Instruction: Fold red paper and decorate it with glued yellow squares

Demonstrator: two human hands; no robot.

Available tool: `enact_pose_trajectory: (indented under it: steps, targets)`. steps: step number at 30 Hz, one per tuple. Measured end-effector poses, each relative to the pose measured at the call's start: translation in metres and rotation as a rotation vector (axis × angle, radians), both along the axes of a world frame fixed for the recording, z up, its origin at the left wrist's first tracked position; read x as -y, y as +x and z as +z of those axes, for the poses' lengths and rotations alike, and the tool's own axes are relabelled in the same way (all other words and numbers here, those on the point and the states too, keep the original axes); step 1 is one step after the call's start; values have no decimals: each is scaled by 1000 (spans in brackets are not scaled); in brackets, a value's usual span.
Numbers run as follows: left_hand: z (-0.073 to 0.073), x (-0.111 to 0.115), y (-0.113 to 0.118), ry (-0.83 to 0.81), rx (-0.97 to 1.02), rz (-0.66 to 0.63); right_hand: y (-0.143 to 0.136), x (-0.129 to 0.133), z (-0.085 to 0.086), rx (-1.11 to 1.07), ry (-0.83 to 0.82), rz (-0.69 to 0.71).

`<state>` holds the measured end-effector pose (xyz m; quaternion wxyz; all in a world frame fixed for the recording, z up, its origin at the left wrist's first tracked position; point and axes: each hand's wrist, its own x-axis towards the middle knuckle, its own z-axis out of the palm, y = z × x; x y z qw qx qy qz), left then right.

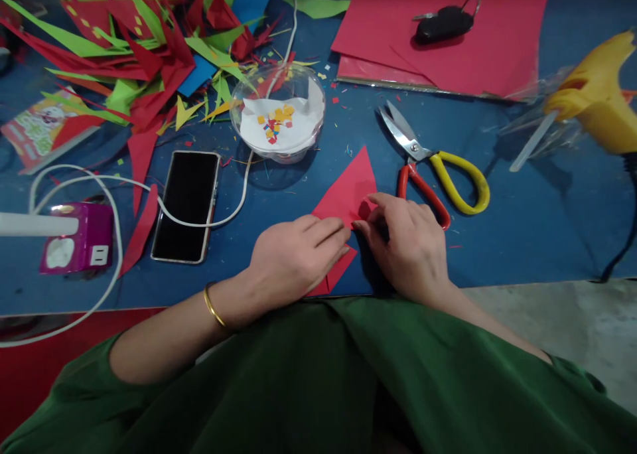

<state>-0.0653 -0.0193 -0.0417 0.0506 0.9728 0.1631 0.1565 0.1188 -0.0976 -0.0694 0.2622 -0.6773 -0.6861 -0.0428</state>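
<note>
A folded piece of red paper (348,192) lies on the blue table (522,222) near its front edge, its pointed tip facing away from me. My left hand (293,258) rests on the paper's lower left part, fingers pressed flat toward the fold. My right hand (405,241) pinches the paper's right edge between thumb and fingertips. The two hands almost touch at the middle of the paper. A gold bangle sits on my left wrist.
Scissors (438,168) with one yellow and one red handle lie just right of the paper. A phone (186,205) with a white cable, a clear bowl of paper bits (279,119), paper scraps (139,49), red sheets (442,42) under a key fob, a yellow glue gun (597,95).
</note>
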Motion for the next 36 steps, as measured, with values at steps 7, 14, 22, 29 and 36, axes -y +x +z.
enact_pose_trajectory:
  steps: [7, 14, 22, 29, 36]
  targets:
    - [0, 7, -3, 89, -115, -73, 10, 10, 8, -252, 91, -153]
    - [-3, 5, -3, 100, -59, -84, 28, 29, 10, -153, 89, -137]
    - [-3, 5, -2, 91, -34, -87, 13, 17, 11, -12, 57, -18]
    - [-3, 5, -1, 94, -90, -74, 5, 7, 10, -8, -74, -62]
    - [-4, 6, -1, 101, -133, -70, 5, 10, 10, -20, -98, -78]
